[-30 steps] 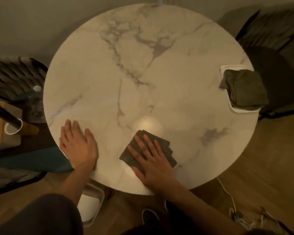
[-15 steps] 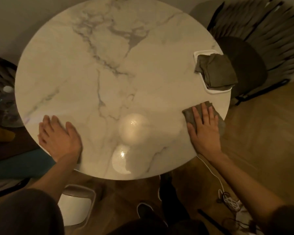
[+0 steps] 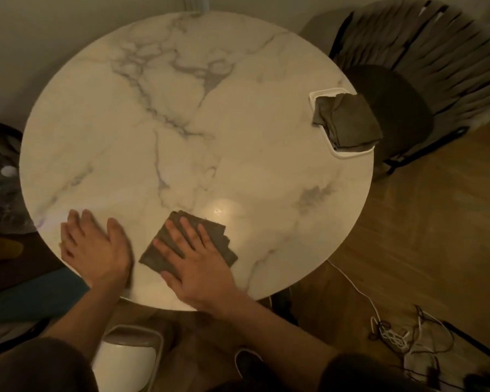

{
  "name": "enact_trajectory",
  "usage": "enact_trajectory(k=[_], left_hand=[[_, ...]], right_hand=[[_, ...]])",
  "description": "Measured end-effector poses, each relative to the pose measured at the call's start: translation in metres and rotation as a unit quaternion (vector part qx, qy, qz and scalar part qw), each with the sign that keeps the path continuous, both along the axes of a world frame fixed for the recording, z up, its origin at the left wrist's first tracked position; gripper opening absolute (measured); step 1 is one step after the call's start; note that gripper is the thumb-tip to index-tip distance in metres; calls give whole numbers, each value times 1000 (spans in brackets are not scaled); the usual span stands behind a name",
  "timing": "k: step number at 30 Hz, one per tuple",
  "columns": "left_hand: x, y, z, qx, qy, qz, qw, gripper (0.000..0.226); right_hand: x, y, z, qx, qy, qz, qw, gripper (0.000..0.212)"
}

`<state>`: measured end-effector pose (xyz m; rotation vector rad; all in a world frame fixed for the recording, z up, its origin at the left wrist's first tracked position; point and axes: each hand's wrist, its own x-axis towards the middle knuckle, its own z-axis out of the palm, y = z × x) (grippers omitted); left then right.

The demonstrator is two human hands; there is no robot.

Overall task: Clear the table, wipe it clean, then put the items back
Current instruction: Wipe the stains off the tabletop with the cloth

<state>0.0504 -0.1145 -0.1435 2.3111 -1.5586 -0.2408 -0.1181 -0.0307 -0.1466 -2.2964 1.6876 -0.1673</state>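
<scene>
Your right hand [image 3: 198,267] lies flat, fingers straight, pressing the folded dark cloth [image 3: 151,259] onto the counter [image 3: 238,137] near its front edge. Your left hand [image 3: 96,250] rests released, palm down, just beside it. At the counter's right rim a white tray [image 3: 348,154] holds another folded cloth [image 3: 348,120] (olive, overhanging the tray).

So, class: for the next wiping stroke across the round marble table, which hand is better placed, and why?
Right. The right hand lies flat on the folded dark grey cloth near the front edge of the round marble table. The left hand rests on the marble beside it, holding nothing.
</scene>
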Motion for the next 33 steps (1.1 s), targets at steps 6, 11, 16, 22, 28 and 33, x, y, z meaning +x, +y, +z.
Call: enact_trajectory(k=[6,11,16,22,28,33], left_hand=[[2,0,-2,2,-10,3,1000,57],[2,0,-3,8,-5,-7,1000,59],[0,1,0,4,6,-11,1000,62],[1,2,-1,5,15,-13,1000,63],[1,3,4,-1,18,-9,1000,63],[0,6,4,-24,17,-22,999,56]], right_hand=[[-136,-32,-5,-15,20,-160,987,62],[-200,-32,-4,-18,48,-284,957,63],[-112,-30,-3,-5,37,-269,962,64],[11,4,4,31,-24,-23,999,61],[-61,8,3,13,7,-13,1000,59],[-179,3,7,6,69,-88,994,60]])
